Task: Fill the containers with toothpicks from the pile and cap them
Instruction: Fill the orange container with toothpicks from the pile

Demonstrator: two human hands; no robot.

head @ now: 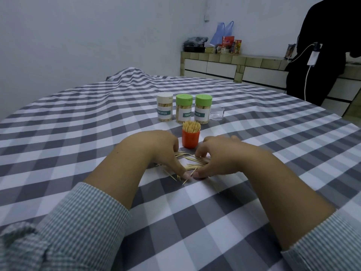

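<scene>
Covering table: grey-white checked cloth (195, 222) | pale wall (78, 36) | tiled counter (224, 59)

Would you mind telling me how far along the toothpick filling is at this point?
Three containers, the white-capped container and two green-capped ones, stand filled and capped. The orange container is packed with toothpicks but uncapped. The left hand and right hand are gathering the loose toothpicks on the cloth. Left: those picks, and capping; a clear piece lies nearby.
</scene>
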